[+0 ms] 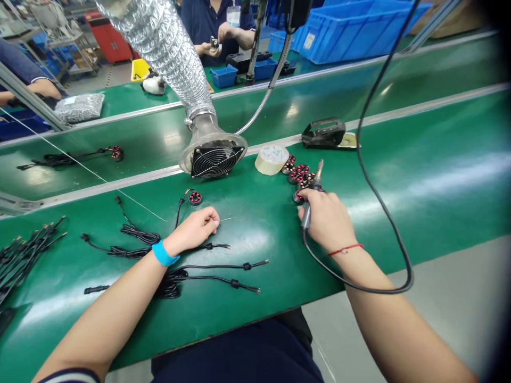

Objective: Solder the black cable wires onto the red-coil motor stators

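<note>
My left hand (202, 226) is closed in a pinch on a thin solder wire (228, 218), whose end sticks out to the right of the fingers. My right hand (329, 215) grips a soldering iron (306, 217), tip pointing up and away, its cord looping round beneath the wrist. Beside and partly under those fingers lie several small red-and-black motor coils (297, 175); whether the fingers touch one is hidden. One motor coil (195, 198) joined to a black cable sits just beyond my left hand. Black cables (223, 266) with bared ends lie under and in front of the left forearm.
A fume extractor (217, 159) on a foil duct hangs over the bench's back edge. Near it are a round pale block (271, 159) and a soldering iron stand (325, 134). A cable bundle (27, 255) lies far left. Across the partition, a person (223, 32) handles a small part.
</note>
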The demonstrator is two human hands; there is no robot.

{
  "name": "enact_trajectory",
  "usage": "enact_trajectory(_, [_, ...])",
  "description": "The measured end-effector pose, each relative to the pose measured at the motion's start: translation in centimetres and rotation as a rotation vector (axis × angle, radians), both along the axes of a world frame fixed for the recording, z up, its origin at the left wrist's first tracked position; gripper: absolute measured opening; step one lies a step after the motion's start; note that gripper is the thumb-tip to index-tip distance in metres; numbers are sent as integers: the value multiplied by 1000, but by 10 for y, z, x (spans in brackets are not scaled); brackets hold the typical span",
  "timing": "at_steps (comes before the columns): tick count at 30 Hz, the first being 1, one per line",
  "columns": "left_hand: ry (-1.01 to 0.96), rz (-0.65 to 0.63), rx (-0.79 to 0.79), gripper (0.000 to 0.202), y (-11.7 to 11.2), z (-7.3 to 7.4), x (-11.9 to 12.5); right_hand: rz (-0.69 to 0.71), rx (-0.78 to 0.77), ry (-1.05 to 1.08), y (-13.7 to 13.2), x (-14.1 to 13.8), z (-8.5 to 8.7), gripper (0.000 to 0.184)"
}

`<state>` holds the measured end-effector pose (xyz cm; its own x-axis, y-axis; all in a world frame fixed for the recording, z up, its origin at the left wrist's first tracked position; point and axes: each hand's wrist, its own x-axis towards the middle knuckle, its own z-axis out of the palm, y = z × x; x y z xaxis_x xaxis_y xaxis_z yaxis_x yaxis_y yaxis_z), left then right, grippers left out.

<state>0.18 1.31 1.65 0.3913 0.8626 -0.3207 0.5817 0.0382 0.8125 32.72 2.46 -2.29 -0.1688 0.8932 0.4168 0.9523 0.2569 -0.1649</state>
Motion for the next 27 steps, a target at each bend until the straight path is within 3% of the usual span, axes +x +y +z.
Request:
enact_trajectory(3, [13, -16, 13, 10, -1, 3, 1, 74, -18, 27, 8, -7, -5, 23])
enact_trajectory(9, [-19, -12, 22, 8, -5, 1, 1, 406, -33, 74, -3, -41, 1, 27])
enact_trajectory(13, [-71, -4, 4, 8, -5, -1, 1, 397, -26, 161, -13, -55, 8, 28])
enact_trajectory(17, [-96, 38, -4, 8, -3, -4, 0, 361, -191, 197, -12, -74, 8, 44])
enact_trajectory(20, [-80, 78, 20, 6, -1, -7, -1, 356, -254, 191, -8, -89, 2, 46])
enact_trajectory(27, [-17, 198, 28, 12, 2, -8, -1, 586, -309, 383, -17, -114, -6, 48])
